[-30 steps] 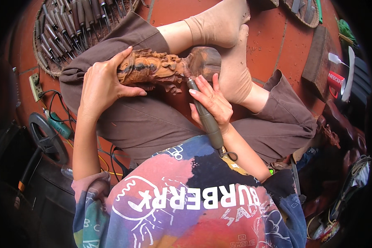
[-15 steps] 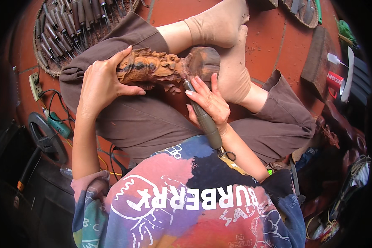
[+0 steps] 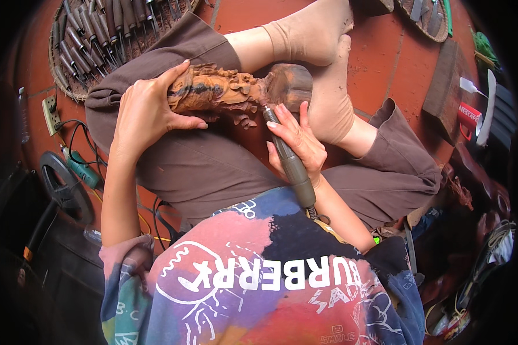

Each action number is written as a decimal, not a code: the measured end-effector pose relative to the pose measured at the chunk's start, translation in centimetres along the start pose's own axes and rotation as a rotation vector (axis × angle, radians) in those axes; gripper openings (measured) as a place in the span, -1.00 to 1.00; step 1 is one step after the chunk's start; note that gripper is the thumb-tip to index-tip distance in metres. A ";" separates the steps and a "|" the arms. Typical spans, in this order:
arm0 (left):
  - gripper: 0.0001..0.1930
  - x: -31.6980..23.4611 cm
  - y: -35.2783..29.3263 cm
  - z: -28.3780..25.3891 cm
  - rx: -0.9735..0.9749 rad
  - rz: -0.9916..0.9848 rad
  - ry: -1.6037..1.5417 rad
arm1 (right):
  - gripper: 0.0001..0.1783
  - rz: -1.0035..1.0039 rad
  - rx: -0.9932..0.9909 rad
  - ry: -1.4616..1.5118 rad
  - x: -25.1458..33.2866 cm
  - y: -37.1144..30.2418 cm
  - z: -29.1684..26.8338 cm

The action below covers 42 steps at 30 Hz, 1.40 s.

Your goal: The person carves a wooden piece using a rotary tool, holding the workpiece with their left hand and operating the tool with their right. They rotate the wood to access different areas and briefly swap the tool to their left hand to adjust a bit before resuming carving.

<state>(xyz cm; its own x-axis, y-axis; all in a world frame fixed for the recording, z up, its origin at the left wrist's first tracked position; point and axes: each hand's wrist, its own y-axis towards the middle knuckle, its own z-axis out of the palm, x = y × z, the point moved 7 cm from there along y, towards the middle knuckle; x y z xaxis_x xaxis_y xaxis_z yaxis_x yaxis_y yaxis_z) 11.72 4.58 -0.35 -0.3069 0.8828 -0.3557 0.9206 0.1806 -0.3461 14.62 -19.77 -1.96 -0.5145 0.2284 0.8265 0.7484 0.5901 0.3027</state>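
The left forearm (image 3: 120, 195) rises steeply to the left hand (image 3: 144, 112), whose thumb (image 3: 191, 122) and fingers (image 3: 178, 72) spread wide in a clasp. The right forearm (image 3: 345, 215) slants up leftward; the right hand (image 3: 303, 144) grips with fingers extended, slightly parted.

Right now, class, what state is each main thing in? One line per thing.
Left hand: gripping the carving's left end
Right hand: closed on the handpiece
Carving: lying sideways, left part deeply carved, right end smoother
Handpiece: slanted, tip at the carving; running or not, cannot tell
Basket: holding many handled tools
Socks: worn
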 end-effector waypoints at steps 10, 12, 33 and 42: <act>0.01 0.3 0.0 0.3 0.003 0.013 -0.010 | -0.52 0.018 0.016 0.020 0.2 0.1 0.1; 0.02 0.4 -0.1 0.3 0.002 0.014 -0.031 | -0.52 0.034 -0.006 0.045 -0.1 0.0 -0.2; 0.04 0.9 -0.2 0.6 0.016 -0.010 -0.018 | -0.53 -0.030 0.013 -0.107 0.6 0.1 0.3; 0.03 0.7 -0.2 0.5 0.008 0.003 -0.009 | -0.53 0.004 0.007 -0.168 1.4 0.9 0.7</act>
<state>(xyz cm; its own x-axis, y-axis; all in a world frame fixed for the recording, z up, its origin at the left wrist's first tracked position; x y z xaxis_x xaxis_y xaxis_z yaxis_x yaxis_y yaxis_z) 11.22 4.92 -1.01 -0.3060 0.8794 -0.3647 0.9198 0.1742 -0.3517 14.30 -18.43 -0.87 -0.5751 0.3566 0.7362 0.7476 0.5946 0.2960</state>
